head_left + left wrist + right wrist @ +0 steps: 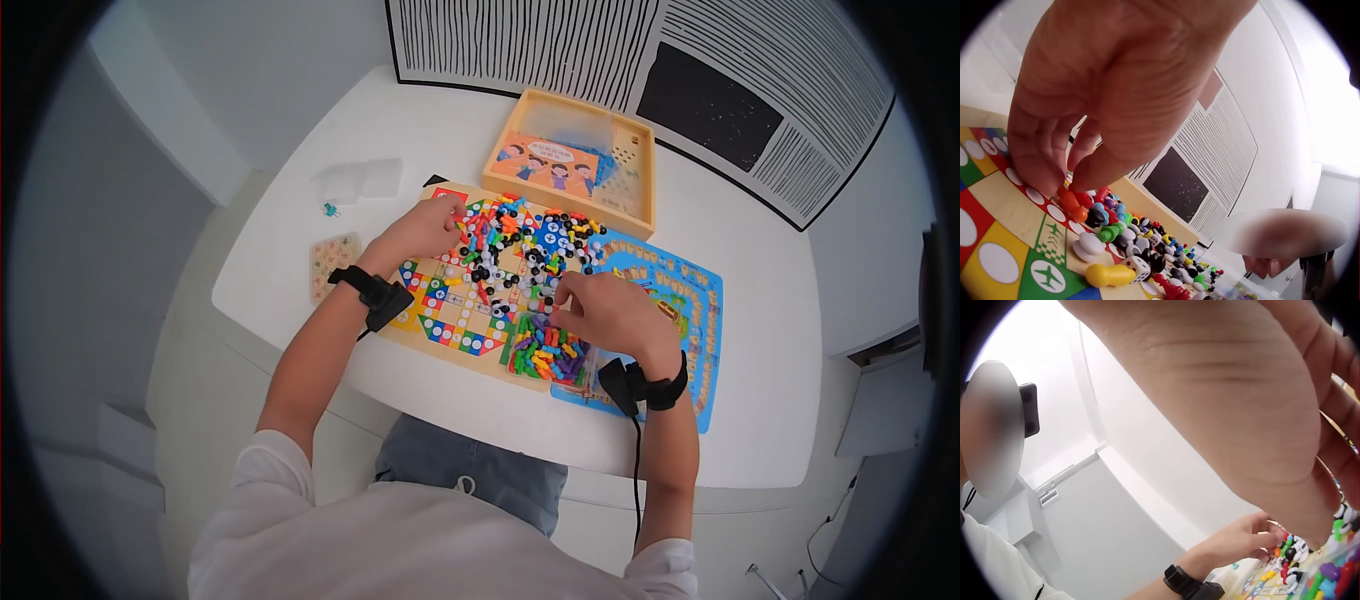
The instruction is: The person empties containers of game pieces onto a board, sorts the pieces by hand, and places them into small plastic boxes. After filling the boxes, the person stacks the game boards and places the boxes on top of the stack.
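Note:
On the colourful game board [455,310], the left hand [425,230] is at the upper left of a spread of mixed pieces [490,255]. In the left wrist view its thumb and a fingertip pinch an orange pawn [1069,201]; a yellow pawn [1110,275], a white piece [1088,246] and a die [1137,268] lie nearby. The right hand [615,310] hovers at the far edge of a clear box [548,350] of coloured pawns, thumb and forefinger apart, with nothing visible between them. Its fingertips are partly hidden in the right wrist view.
A wooden tray [645,190] with an orange card [548,165] stands behind the board. The blue board [708,330] lies right. On the left are an empty clear tray [370,180], a small teal piece [331,210] and a patterned sheet [333,262]. A striped panel [520,45] rises behind.

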### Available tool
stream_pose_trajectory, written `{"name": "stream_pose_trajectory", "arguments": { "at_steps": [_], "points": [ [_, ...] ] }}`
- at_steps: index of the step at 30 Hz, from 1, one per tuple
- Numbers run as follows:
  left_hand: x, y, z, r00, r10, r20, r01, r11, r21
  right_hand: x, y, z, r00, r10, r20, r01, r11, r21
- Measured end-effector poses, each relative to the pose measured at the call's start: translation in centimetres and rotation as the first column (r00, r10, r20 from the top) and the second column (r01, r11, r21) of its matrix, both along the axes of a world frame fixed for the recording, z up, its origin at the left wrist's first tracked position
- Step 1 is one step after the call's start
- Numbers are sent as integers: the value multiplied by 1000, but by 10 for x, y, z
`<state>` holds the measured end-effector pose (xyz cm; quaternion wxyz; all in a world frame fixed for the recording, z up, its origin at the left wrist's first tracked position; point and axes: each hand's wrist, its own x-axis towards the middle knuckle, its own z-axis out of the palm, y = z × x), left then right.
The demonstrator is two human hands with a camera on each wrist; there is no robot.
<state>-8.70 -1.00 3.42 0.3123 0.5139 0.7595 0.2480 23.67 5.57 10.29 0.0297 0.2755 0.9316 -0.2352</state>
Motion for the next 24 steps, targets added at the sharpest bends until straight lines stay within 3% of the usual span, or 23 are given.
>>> {"name": "stream_pose_trajectory", "arguments": {
  "at_steps": [2, 5, 6, 8, 17, 24],
  "points": [
    [6, 6, 4, 952, -118, -281, 135, 990, 42, -3, 5, 5, 1000, 3, 18, -4, 1000, 4],
    [8, 16, 8, 936, -151, -318, 154, 988, -15, 0, 10, 8, 1000, -9, -4, 10, 1000, 11],
    [5, 19, 8, 934, -155, -322, 158, 987, -20, 4, 13, 9, 1000, -19, 0, 19, 1000, 7],
    [-1, 23, 7, 972, -164, -167, 167, 986, 0, 12, 16, 11, 1000, -31, 5, 31, 999, -11],
    [-21, 35, -17, 907, -296, -299, 341, 933, 114, 17, 22, 16, 998, -65, 8, 66, 996, -52],
    [-6, 20, 2, 942, -177, -285, 197, 980, 43, 18, 25, 15, 996, -92, 18, 93, 992, -80]
  ]
}}
